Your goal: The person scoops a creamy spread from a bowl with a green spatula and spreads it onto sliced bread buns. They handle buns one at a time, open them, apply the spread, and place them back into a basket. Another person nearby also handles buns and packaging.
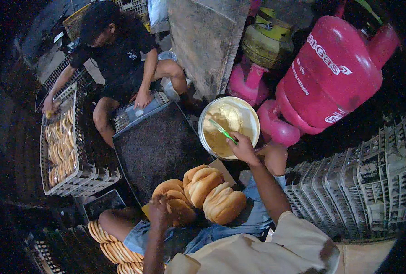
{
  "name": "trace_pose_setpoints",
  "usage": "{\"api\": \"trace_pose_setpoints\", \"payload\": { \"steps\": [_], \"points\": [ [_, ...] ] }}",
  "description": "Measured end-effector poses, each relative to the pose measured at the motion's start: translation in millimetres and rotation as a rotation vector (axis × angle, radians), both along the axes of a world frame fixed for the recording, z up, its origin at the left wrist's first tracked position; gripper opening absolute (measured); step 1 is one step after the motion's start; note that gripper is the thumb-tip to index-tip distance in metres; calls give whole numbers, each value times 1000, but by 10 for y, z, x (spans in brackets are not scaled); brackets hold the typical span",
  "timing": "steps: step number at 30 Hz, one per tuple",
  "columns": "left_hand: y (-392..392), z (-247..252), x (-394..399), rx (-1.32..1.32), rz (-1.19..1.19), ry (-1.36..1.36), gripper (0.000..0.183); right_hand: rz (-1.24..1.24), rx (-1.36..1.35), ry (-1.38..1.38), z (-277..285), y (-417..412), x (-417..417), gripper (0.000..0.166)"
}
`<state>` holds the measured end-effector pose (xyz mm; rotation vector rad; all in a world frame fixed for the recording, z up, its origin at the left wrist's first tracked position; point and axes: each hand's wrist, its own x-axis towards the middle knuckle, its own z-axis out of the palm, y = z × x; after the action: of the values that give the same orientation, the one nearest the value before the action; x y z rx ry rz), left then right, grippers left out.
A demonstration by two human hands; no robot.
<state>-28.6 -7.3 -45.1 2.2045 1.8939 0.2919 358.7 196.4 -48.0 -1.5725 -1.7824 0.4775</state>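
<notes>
My right hand (243, 148) grips a spatula or spreading knife (222, 131) with a green handle, its pale end over the cream spread (225, 118) inside a round white bucket (257, 135). Down on the left, my left hand (160, 210) rests at the side of a round bread bun (180, 209); whether its fingers close on the bun cannot be made out. More buns (225, 203), some with slits in them, sit beside it at the near end of a dark board (158, 150), above my lap.
Across the board, a person (121, 61) reaches into a plastic crate (76, 167) of packed breads. Flat round breads (121, 251) are stacked by my left knee. Pink gas cylinders (333, 75) stand beyond the bucket, and stacked grey crates (353, 185) at the right.
</notes>
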Motion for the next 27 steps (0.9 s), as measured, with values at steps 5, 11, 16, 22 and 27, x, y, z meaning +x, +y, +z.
{"api": "trace_pose_setpoints", "payload": {
  "steps": [5,11,16,22,27],
  "points": [
    [19,283,414,-266,89,1,60,-86,-127,38,179,-47,11,33],
    [123,-309,-156,-435,240,-1008,48,-177,-135,14,183,58,245,30],
    [532,528,-396,-382,163,-1645,35,-194,-155,-301,657,271,448,29],
    [913,453,-42,-331,427,-1864,39,57,-195,-905,641,977,556,28],
    [808,-198,-291,-379,388,-2375,54,92,-300,-1062,-84,1678,616,28]
  ]
}}
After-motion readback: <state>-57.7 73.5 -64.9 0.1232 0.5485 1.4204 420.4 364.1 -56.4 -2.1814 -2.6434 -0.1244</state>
